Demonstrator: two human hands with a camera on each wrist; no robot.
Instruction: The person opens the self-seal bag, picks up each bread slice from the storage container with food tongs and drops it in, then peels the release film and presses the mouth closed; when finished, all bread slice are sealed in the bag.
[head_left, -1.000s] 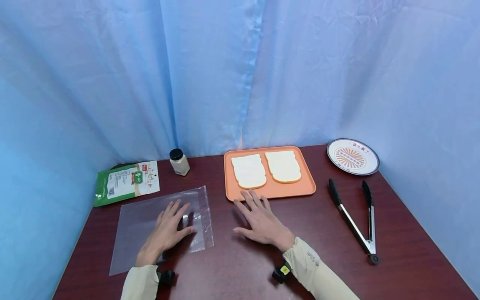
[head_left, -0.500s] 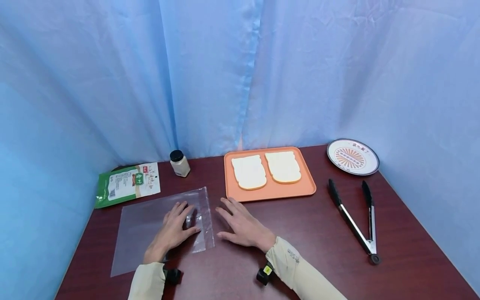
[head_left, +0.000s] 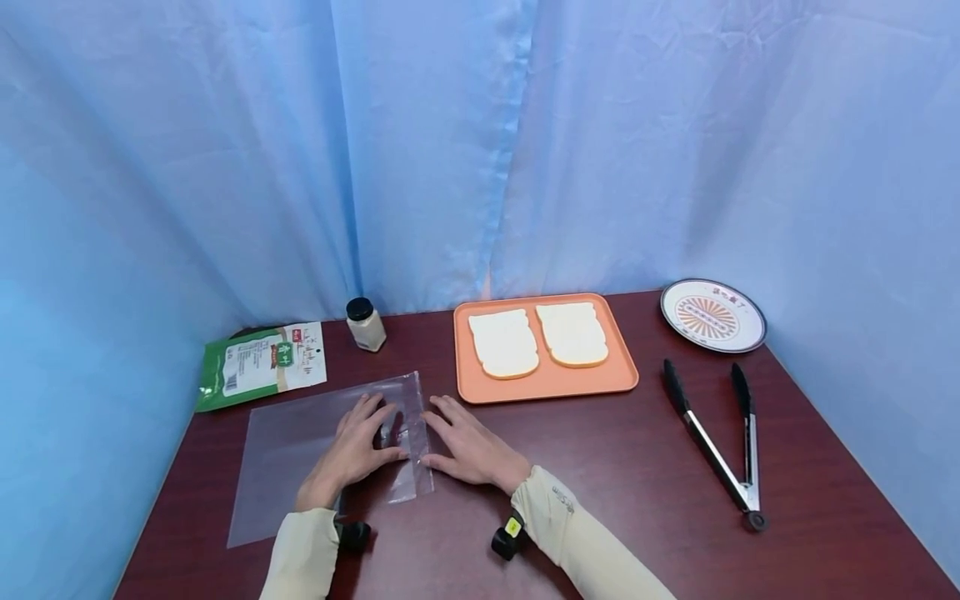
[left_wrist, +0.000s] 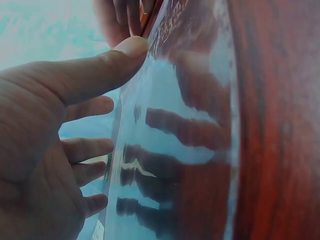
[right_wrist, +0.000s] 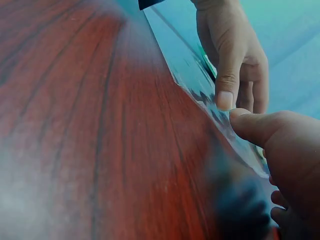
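Where the left fingers (left_wrist: 90, 150) reach, the clear bag (head_left: 281, 467) lies beneath.

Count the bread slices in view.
2: the left slice and the right slice, lying side by side on the orange tray. Anything beneath them would be hidden.

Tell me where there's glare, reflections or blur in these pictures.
Head view: small bright glints on the clear plastic bag; left wrist view: the bag's glossy film mirrors the left hand; right wrist view: pale glare on the tabletop at lower left, and a blurred dark reflection beside the right hand.
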